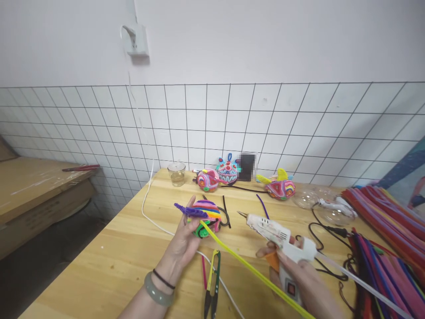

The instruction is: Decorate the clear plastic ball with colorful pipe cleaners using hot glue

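Observation:
My left hand (186, 241) is closed around a rounded fish-shaped craft (207, 210) covered in striped, many-coloured pipe cleaners, with a purple fin at its left. A long yellow pipe cleaner (245, 261) runs from the craft toward the lower right. In my right hand (299, 274) is a white hot glue gun (268, 228), its metal nozzle pointing left toward the craft but apart from it. A clear glue stick (358, 281) sticks out of its back end. Below the craft lie thread snips (212, 288) with yellow and green handles.
Finished pipe-cleaner crafts (280, 189) and a lidded glass cup (177, 174) stand along the table's back. Bundles of pipe cleaners (381, 261) fill the right side, near clear plastic balls (305, 198) and black cord. A white cable (159, 227) crosses the wooden table.

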A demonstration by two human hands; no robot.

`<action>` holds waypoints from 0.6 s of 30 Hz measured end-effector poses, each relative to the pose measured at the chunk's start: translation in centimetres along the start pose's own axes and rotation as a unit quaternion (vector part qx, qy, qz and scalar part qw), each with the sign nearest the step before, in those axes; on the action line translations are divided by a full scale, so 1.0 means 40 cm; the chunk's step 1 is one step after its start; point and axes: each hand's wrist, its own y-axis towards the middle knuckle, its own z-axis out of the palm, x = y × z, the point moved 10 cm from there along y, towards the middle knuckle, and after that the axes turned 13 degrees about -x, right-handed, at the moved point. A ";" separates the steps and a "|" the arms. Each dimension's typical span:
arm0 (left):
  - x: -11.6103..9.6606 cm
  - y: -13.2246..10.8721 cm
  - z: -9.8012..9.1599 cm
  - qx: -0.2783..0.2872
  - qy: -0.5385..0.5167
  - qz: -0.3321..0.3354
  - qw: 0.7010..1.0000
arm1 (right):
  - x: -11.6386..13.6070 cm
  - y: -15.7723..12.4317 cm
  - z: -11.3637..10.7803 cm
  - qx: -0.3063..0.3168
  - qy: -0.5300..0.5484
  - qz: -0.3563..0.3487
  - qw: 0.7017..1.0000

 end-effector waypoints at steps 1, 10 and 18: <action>-0.001 0.003 -0.003 -0.003 -0.005 0.001 1.000 | -0.012 0.012 -0.005 -0.008 -0.002 0.031 0.999; -0.035 0.024 -0.021 -0.055 -0.055 0.033 0.996 | -0.102 0.082 -0.035 0.037 -0.047 0.146 0.988; -0.028 0.014 -0.010 -0.052 -0.017 0.038 0.998 | -0.105 0.113 -0.082 0.003 -0.370 0.055 0.927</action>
